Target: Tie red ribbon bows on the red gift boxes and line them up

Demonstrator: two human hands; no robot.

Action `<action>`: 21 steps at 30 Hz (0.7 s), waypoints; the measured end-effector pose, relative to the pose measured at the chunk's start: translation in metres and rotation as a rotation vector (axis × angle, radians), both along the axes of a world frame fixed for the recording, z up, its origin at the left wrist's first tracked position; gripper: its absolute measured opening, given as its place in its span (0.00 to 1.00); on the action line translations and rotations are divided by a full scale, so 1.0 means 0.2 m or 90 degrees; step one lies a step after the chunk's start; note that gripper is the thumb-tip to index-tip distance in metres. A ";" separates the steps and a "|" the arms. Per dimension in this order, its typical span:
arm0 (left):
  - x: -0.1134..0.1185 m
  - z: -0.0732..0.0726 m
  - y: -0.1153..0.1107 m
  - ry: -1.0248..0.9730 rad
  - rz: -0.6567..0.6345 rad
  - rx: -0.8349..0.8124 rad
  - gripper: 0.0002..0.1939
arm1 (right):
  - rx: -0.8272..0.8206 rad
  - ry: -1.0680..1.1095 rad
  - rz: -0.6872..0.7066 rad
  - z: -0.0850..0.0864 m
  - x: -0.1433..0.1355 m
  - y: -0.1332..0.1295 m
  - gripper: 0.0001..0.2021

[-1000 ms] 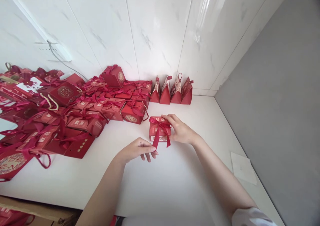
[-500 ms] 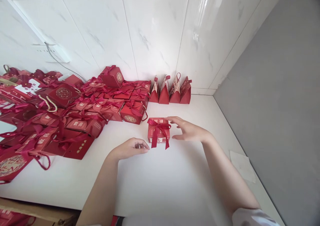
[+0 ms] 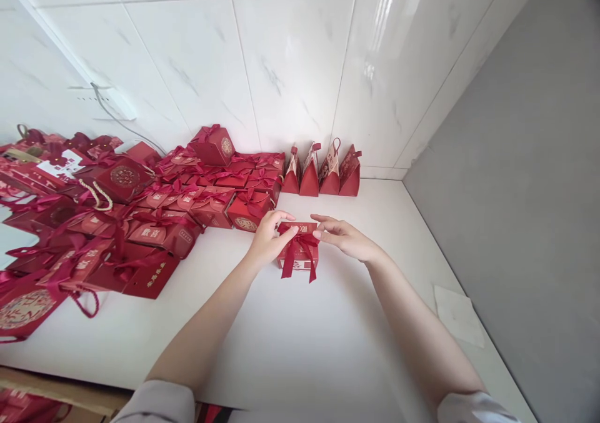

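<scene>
A small red gift box (image 3: 285, 262) stands on the white tabletop, tied with a dark red ribbon bow (image 3: 304, 245) whose two tails hang down its front. My left hand (image 3: 272, 238) reaches round the box's left side, thumb over the bow and forefinger stretched above the lid. From the right, my right hand (image 3: 345, 238) comes in with its thumb at the bow's right loop and its fingers extended over the box's back corner. On both hands a gap shows between thumb and forefinger. Neither shows a clear grip on the ribbon.
Many red gift boxes (image 3: 210, 205) are packed together on the left. Several upright triangular red boxes (image 3: 347, 179) line the tiled wall. A white paper sheet (image 3: 458, 313) lies beside the grey panel (image 3: 520, 179). A carton (image 3: 70, 395) stands below the table's front edge.
My left hand has moved up and forward from beside the box to its bow, its fingers uncurling. My right hand has shifted left onto the bow's edge. The box stays in place.
</scene>
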State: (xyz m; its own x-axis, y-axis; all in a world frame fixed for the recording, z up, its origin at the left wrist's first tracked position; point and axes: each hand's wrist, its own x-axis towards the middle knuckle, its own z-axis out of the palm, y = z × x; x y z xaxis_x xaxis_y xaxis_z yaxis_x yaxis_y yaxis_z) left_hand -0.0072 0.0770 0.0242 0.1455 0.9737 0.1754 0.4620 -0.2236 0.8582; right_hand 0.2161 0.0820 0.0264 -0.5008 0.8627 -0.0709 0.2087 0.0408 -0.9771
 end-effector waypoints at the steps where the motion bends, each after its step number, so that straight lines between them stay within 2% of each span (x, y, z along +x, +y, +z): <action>1: 0.00 -0.02 0.01 -0.025 -0.016 -0.039 0.12 | -0.003 0.012 0.012 0.00 0.00 0.00 0.16; 5: 0.01 -0.08 0.02 -0.138 -0.076 -0.159 0.17 | -0.020 0.048 0.056 0.02 0.01 0.00 0.17; 8: 0.01 -0.09 0.01 -0.172 -0.135 -0.217 0.25 | -0.030 0.072 0.043 0.00 0.01 0.02 0.16; 11: 0.01 -0.09 0.01 -0.197 -0.206 -0.257 0.26 | -0.042 0.090 0.026 -0.03 0.00 0.04 0.16; 17: 0.03 -0.08 0.01 -0.157 -0.231 -0.236 0.21 | -0.059 0.127 0.003 -0.12 -0.02 0.08 0.16; 21: 0.04 -0.07 -0.01 -0.109 -0.218 -0.197 0.20 | -0.079 0.164 -0.029 -0.15 -0.05 0.08 0.17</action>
State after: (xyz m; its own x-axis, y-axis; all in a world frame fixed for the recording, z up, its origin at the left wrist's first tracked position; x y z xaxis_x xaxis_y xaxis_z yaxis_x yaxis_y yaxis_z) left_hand 0.0006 0.0758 0.0096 0.4600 0.8856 -0.0648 0.2525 -0.0605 0.9657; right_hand 0.2056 0.0974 -0.0028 -0.4770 0.8773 -0.0529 -0.0486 -0.0865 -0.9951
